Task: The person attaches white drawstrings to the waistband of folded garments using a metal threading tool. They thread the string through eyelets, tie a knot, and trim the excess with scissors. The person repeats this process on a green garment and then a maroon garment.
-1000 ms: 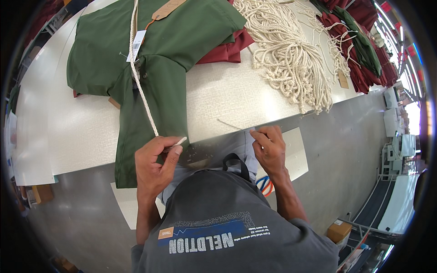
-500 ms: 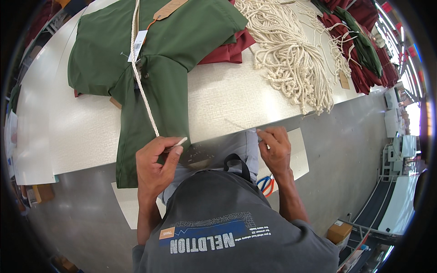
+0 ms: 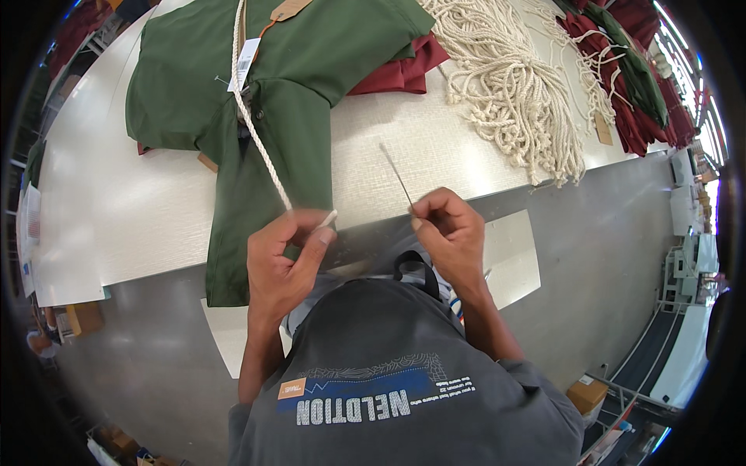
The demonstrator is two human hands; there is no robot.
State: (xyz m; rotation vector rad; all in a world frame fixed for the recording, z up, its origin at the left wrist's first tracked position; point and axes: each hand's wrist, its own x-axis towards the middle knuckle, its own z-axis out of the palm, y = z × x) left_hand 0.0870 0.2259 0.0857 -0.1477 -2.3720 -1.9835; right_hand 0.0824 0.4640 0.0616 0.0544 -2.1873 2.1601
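Observation:
My left hand (image 3: pixel 278 264) pinches the end of a white braided cord (image 3: pixel 268 161), and the short tip sticks out past thumb and forefinger. From there the cord runs up over a dark green garment (image 3: pixel 291 132), which lies on the table with one part hanging over the near edge. Between the thumb and forefinger of my right hand (image 3: pixel 454 242) is a thin, dark, needle-like rod (image 3: pixel 399 179), its far end pointing up and away. The rod and the cord tip are apart. A brown hang tag (image 3: pixel 290 8) and a white label (image 3: pixel 245 64) rest on the garment.
A big bundle of off-white cords (image 3: pixel 521 93) lies on the pale table (image 3: pixel 155 241), right of the garment. Dark red cloth (image 3: pixel 404 74) shows under the green. More red and green garments (image 3: pixel 622 85) are piled far right. A cardboard box (image 3: pixel 587 394) stands lower right.
My right hand has moved left and up toward the left hand, swinging the rod more upright. The left hand still holds the cord. The view has shifted slightly.

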